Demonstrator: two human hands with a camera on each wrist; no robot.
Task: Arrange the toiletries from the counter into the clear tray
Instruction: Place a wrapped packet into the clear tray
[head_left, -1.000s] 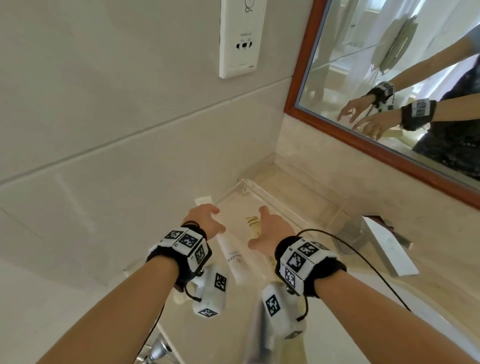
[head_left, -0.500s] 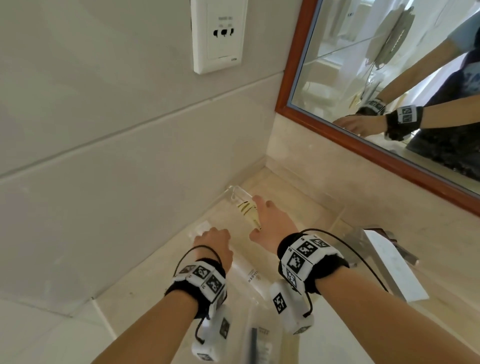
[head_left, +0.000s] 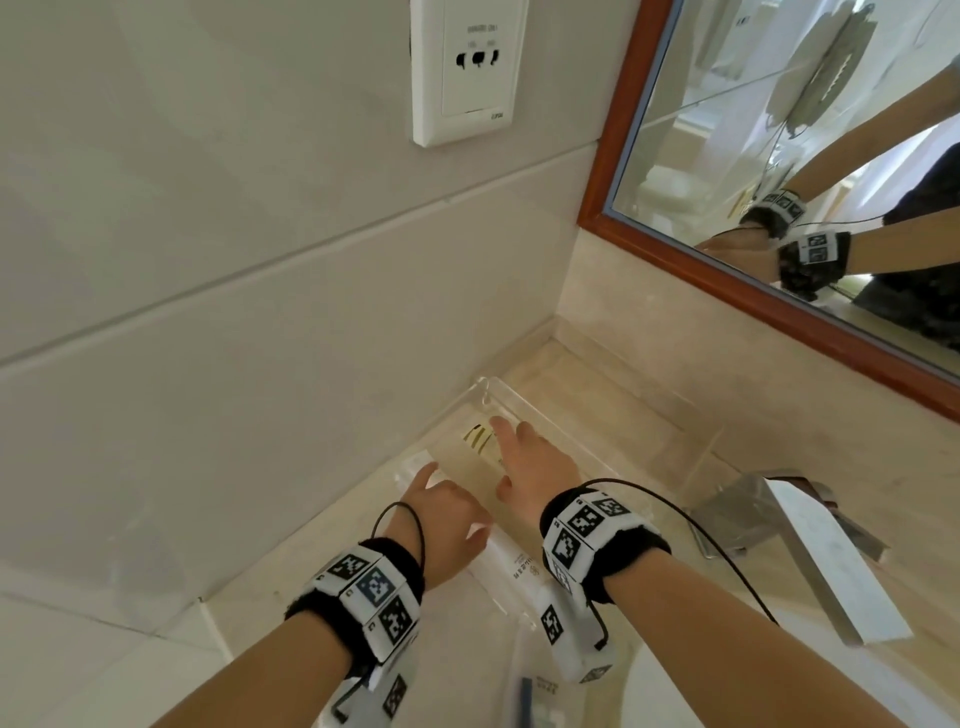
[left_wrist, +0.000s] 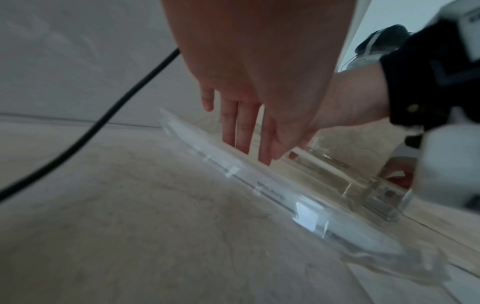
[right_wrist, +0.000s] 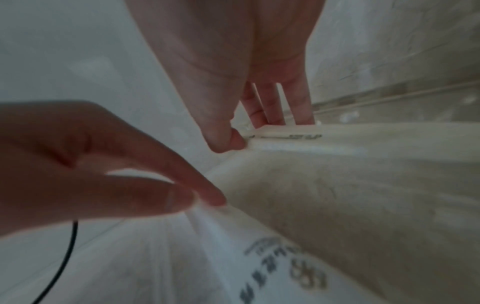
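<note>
Head view: both hands reach into the clear tray (head_left: 597, 441), which sits on the beige counter (head_left: 291, 577) in the corner under the tiled wall (head_left: 260, 312) and the wood-framed mirror (head_left: 779, 171). Right hand (head_left: 535, 467) lies flat, palm down, fingers (head_left: 501, 426) extended toward the tray's far end, next to a small item with gold stripes (head_left: 478, 436); what that item is cannot be told. Left hand (head_left: 447, 514) hovers low over a long white sachet (head_left: 514, 566) with dark print, lying lengthwise in the tray along its left side. Left wrist view adds what the head view hides: the left hand's fingers (left_wrist: 241, 131) are straight and loosely spread, tips pointing down at the sachet (left_wrist: 207, 144) behind the tray's clear side wall (left_wrist: 311, 216), gripping nothing; contact cannot be confirmed. Right wrist view, dim and soft, shows the right hand (right_wrist: 233, 61) with fingers straight, tips and thumb resting against a pale flat packet (right_wrist: 285, 131) at the far end; no curl round it is visible. That same view catches the left hand's fingers (right_wrist: 182, 185) just touching the sachet's edge, its printed logo (right_wrist: 298, 271) close to the lens. Also in head view: a white wall socket (head_left: 467, 67), a chrome tap (head_left: 810, 545) to the right, and the mirror's reflection of both wristbands.
</note>
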